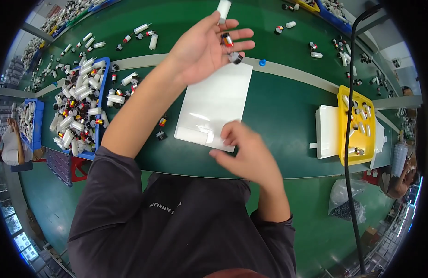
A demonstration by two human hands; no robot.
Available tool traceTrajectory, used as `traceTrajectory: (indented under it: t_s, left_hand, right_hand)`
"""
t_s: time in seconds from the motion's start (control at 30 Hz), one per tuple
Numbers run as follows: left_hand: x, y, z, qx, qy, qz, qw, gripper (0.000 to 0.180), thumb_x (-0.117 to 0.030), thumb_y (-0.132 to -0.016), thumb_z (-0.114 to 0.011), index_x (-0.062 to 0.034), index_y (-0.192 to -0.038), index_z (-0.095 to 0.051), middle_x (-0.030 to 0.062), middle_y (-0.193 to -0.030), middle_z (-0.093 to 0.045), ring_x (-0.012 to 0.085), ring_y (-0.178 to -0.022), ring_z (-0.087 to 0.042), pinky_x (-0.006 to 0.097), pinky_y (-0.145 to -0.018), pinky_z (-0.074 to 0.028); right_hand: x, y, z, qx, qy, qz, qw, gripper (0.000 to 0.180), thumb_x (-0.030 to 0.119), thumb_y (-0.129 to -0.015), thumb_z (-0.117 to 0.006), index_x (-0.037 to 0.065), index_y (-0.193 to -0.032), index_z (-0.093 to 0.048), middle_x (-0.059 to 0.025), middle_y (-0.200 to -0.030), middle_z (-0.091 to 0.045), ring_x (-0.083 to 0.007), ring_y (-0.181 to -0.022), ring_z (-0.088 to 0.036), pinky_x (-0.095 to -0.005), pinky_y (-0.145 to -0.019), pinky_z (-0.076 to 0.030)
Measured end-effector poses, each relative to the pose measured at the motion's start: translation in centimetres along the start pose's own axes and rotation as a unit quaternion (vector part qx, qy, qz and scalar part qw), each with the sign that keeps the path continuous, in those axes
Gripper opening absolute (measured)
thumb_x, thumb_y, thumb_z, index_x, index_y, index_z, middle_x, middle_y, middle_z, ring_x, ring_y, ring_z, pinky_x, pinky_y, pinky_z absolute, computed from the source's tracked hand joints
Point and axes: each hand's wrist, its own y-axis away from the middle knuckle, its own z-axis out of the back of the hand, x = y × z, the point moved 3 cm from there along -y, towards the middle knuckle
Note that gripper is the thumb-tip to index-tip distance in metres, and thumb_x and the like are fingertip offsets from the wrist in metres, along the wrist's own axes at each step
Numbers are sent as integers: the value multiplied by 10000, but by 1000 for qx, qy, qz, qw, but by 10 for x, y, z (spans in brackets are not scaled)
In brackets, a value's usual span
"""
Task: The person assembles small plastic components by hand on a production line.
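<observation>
My left hand [213, 46] is held palm up over the far end of a glossy white sheet [214, 102]. Its thumb and index finger hold a small white plastic cylinder [224, 9]. A red, yellow and black cylindrical part [227, 40] rests on the fingers, and a grey-and-black cap piece [235, 58] sits by the fingertips. Over the near right corner of the sheet is my right hand [244, 153], slightly blurred. Its index finger bends down and the thumb stands apart; nothing shows between them. The sheet looks like a clear sleeve over white paper.
A blue bin [103, 88] heaped with white cylinders and caps stands left. Right, a yellow tray [343, 160] holds several pieces beside a white stack [326, 132]. Loose parts and a blue pin-shaped piece [262, 62] lie on the green table. A black cable [347, 139] hangs at right.
</observation>
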Motion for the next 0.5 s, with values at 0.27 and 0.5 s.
traceTrajectory:
  t_s: [0.27,0.5]
  left_hand:
    - [27,32,-10,78,70,16,994,359,-247,-1043,-349,-42,-1311,-472,229,-1393,-518,319,-1285,-511,415,-1067,-438]
    - [18,31,-3,89,-119,-11,989,397,-55,-989,-490,-17,-1384,-468,167,-1330,-586,226,-1202,-590,366,-1048,-472]
  right_hand:
    - [18,-73,34,-392,118,208,888,414,54,-798,-781,34,-1144,-556,-98,-972,-662,-227,-879,-664,-340,-763,-533]
    - [-11,-81,24,-421,40,241,874,345,-6,-845,-725,24,-1149,-563,-95,-1027,-674,-182,-926,-672,-306,-814,-540]
